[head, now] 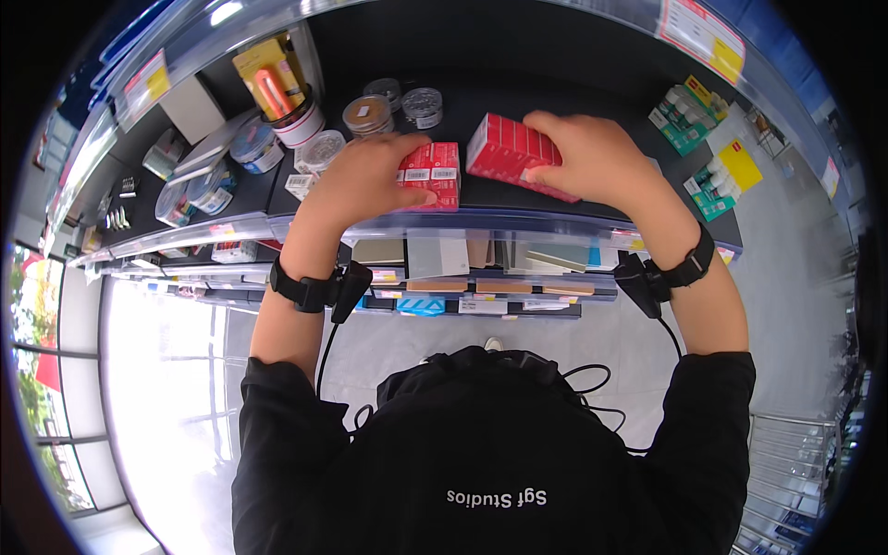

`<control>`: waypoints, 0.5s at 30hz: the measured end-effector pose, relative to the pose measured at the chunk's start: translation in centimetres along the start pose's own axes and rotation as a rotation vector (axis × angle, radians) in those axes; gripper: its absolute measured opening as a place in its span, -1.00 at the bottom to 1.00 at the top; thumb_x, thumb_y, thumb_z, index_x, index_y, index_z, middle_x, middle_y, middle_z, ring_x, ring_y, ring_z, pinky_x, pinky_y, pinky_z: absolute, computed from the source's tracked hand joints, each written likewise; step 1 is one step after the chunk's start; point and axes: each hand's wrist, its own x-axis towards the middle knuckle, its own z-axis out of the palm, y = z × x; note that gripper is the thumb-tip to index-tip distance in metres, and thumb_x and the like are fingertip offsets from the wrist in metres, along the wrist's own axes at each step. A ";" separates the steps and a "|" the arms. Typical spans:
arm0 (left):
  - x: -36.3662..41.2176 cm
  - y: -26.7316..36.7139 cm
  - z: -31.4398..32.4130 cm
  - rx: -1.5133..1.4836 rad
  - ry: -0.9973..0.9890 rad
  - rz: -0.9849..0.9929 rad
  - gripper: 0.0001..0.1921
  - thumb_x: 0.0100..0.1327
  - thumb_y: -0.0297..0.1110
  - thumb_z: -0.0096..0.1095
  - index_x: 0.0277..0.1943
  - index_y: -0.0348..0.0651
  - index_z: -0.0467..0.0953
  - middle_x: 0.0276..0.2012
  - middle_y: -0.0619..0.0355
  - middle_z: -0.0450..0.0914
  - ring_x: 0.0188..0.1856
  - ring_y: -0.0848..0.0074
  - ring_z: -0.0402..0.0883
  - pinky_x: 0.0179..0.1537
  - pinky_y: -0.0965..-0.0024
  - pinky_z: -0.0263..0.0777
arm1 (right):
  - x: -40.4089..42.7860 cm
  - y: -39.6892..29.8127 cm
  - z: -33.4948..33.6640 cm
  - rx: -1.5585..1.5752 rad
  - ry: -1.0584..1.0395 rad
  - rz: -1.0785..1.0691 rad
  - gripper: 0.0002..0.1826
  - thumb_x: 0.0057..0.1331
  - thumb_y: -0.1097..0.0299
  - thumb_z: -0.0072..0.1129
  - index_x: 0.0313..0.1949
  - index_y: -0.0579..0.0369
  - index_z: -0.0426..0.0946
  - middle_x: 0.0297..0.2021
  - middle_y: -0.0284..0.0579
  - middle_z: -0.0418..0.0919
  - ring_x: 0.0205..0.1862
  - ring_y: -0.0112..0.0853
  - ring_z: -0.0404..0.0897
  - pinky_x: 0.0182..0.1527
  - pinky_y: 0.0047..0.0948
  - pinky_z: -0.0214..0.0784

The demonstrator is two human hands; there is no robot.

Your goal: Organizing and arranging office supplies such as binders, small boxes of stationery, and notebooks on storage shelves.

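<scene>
My left hand (368,177) grips a stack of small red boxes (438,166) at the front edge of a black shelf (499,90). Their ends bear white labels with barcodes. To its right, my right hand (583,156) holds a second block of small red boxes (512,154), tilted, with the thumb on the near side and fingers over the top. A gap separates the two blocks. Just behind my left hand stand round clear tubs, one with brownish contents (368,114) and another with silvery contents (422,105). Parts of both red blocks are hidden by my fingers.
A black-and-white cup (298,121) stands at the left near a yellow-carded orange cutter (272,90). Green-and-white packs of bottles (714,184) sit at the right end. Lower shelves hold notebooks (437,255). A wire cart (791,458) stands at lower right. Cables hang from both wrist devices.
</scene>
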 end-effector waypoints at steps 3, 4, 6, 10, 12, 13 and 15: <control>-0.3 -0.3 -0.1 0.029 0.042 0.037 -0.33 -0.03 -0.09 0.57 0.14 -0.23 0.56 -0.08 -0.13 0.69 0.00 0.06 0.66 0.05 0.15 0.51 | 0.8 -0.9 1.2 -0.063 -0.110 -0.021 -0.43 0.09 0.08 0.43 0.06 0.04 0.54 -0.25 0.02 0.70 -0.16 -0.06 0.69 -0.11 -0.14 0.51; -0.3 -0.4 -0.1 0.029 0.047 0.030 -0.33 -0.03 -0.09 0.57 0.14 -0.23 0.56 -0.08 -0.13 0.69 0.00 0.06 0.66 0.05 0.15 0.51 | 1.0 -1.3 1.6 -0.069 -0.142 -0.049 -0.48 0.09 0.11 0.44 0.00 0.06 0.56 -0.27 0.01 0.70 -0.17 -0.07 0.70 -0.12 -0.13 0.52; -0.3 -0.4 -0.3 0.009 0.025 0.043 -0.34 -0.03 -0.10 0.57 0.14 -0.23 0.57 -0.09 -0.12 0.69 -0.02 0.06 0.67 0.04 0.15 0.51 | 1.8 -1.8 2.0 -0.072 -0.206 -0.041 -0.47 0.07 0.12 0.44 0.00 0.06 0.58 -0.24 0.01 0.71 -0.15 -0.08 0.70 -0.09 -0.14 0.53; -0.3 -0.3 -0.3 0.009 0.018 0.043 -0.34 -0.02 -0.11 0.56 0.14 -0.22 0.56 -0.06 -0.11 0.69 0.01 0.06 0.66 0.06 0.13 0.50 | 2.3 -0.7 2.4 0.070 -0.233 -0.042 -0.42 0.04 0.08 0.47 0.03 0.05 0.59 -0.24 0.04 0.70 -0.11 -0.05 0.69 -0.07 -0.15 0.51; 0.1 0.2 0.0 0.012 0.023 0.046 -0.34 -0.01 -0.10 0.56 0.15 -0.21 0.55 -0.03 -0.10 0.68 0.05 0.06 0.63 0.08 0.12 0.49 | 2.1 -0.2 2.3 0.158 -0.226 -0.016 -0.41 0.03 0.08 0.48 0.03 0.05 0.59 -0.23 0.06 0.70 -0.10 -0.04 0.68 -0.06 -0.15 0.51; 0.2 0.3 0.1 0.032 -0.002 0.043 -0.33 0.02 -0.08 0.53 0.18 -0.19 0.53 -0.02 -0.11 0.67 0.07 0.06 0.62 0.11 0.10 0.47 | 1.7 -0.2 2.4 0.156 -0.225 -0.004 -0.40 0.02 0.08 0.49 0.04 0.06 0.59 -0.23 0.06 0.70 -0.11 -0.04 0.68 -0.04 -0.15 0.51; 0.2 0.2 0.2 0.033 -0.001 0.055 -0.32 0.02 -0.06 0.53 0.19 -0.20 0.52 -0.03 -0.12 0.66 0.07 0.05 0.62 0.12 0.09 0.45 | 0.9 -1.2 1.5 0.120 -0.245 0.041 -0.40 0.07 0.08 0.49 0.06 0.10 0.59 -0.15 0.04 0.69 -0.08 -0.02 0.67 0.01 -0.16 0.50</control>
